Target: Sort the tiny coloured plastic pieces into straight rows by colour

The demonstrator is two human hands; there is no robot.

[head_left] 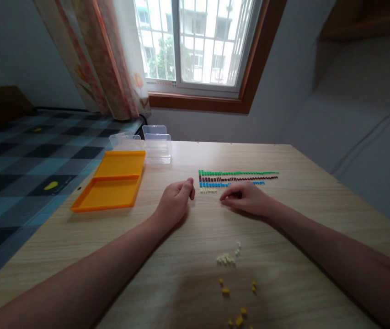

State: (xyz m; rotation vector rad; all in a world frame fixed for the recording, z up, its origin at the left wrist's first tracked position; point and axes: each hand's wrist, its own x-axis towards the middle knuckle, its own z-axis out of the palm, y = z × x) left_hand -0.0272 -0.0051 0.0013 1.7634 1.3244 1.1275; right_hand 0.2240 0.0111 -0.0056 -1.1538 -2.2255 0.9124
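My left hand (177,197) rests on the table, its fingers curled into a fist just left of the lined-up small pieces. If anything is inside it, the fingers hide it. My right hand (244,197) is at the right end of a short cream row (208,191), thumb and fingertips pinched together low over the tabletop. Whatever lies between those fingertips is too small to make out. Beyond the cream pieces run a blue row (211,185), a brown row (211,179) and a green row (222,173). The right hand covers part of the blue row.
Loose cream pieces (226,260) lie on the wooden table (140,256) nearer me, with several yellow pieces (225,291) closer still. At left sits an open orange case (119,177); clear plastic boxes (158,148) stand behind it. A checkered bed (16,160) adjoins the table's left side.
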